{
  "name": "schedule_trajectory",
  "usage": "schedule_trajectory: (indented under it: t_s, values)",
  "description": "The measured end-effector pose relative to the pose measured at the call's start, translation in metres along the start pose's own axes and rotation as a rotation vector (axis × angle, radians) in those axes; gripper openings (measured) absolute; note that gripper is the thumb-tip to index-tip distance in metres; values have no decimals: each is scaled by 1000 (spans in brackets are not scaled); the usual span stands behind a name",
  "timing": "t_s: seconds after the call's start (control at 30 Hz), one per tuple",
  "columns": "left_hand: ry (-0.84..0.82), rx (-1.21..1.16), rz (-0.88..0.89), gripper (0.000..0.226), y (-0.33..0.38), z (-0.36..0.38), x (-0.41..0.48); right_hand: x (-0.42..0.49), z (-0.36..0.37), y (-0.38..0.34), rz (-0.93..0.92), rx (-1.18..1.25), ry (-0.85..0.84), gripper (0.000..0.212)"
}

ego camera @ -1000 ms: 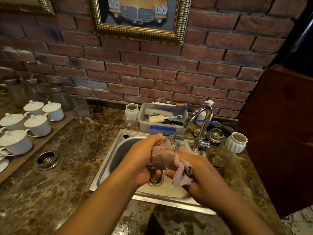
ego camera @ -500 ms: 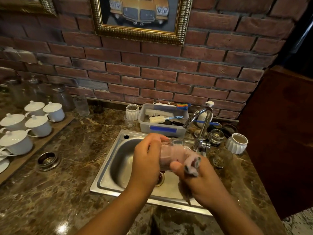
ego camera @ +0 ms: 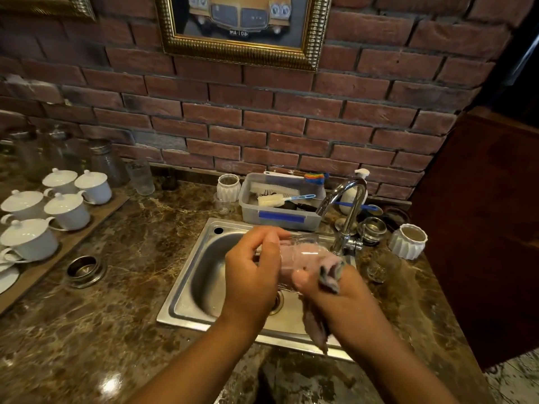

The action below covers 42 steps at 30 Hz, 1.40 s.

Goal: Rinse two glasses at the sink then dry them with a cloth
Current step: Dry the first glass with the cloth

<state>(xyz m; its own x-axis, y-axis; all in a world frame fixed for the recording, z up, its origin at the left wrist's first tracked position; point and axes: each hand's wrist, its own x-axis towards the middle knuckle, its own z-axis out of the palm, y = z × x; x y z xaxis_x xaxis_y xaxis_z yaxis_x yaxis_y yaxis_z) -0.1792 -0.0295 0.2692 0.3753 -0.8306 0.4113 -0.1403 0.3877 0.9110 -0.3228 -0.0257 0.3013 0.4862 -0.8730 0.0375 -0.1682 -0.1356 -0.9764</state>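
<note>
**Cloth inside the glass, over the sink**

We see the fingers (ego camera: 264,236) of the left hand (ego camera: 253,275) curled round one end of a clear glass (ego camera: 297,252). The glass lies on its side above the sink (ego camera: 186,287). The right hand (ego camera: 341,298) grips a pink cloth (ego camera: 331,268) pushed into the glass's mouth at three o'clock. Its thumb presses the glass wall and its other fingers are hidden. The cloth's tail hangs toward six. From the hands, the tap (ego camera: 348,211) stands at one o'clock. A second glass (ego camera: 379,268) stands upright on the counter at three.
</note>
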Motion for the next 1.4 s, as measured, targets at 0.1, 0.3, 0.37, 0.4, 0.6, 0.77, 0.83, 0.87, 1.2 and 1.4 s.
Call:
schedule_trajectory:
  t_s: [0.1, 0.3, 0.37, 0.4, 0.6, 0.77, 0.83, 0.87, 1.2, 1.4]
  values:
    - [-64, 186, 302, 33, -10, -4, -1, -2, -5, 0, -3, 153, 15, 25]
    - [-74, -197, -673, 24, 18, 3, 6, 3, -16, 1, -157, -383, -134, 25]
    - [-156, -369, -962, 24, 25, -2, 12, 3, -24, 1, -232, -609, -169, 26]
    - [-176, -409, -1014, 24, 26, -4, 13, 3, -27, -2, -251, -703, -190, 29]
    - [79, -160, -614, 30, 21, 8, 3, 6, -21, -12, -153, -421, -209, 26]
    - [25, 107, 65, 34, 13, 0, -7, 2, -14, -14, 14, 2, -132, 19]
    - [-44, 267, 355, 35, 3, -5, -7, 1, -16, -9, 91, 151, -55, 31]
    - [-71, 332, 462, 38, -2, -6, -7, 2, -18, -7, 126, 227, -27, 33]
    - [-564, 161, -149, 67, 6, -14, -1, 7, -47, -25, -4, -214, -213, 20]
    - [-974, -318, -679, 76, 12, -19, 8, 4, -63, -43, 50, -351, -350, 19]
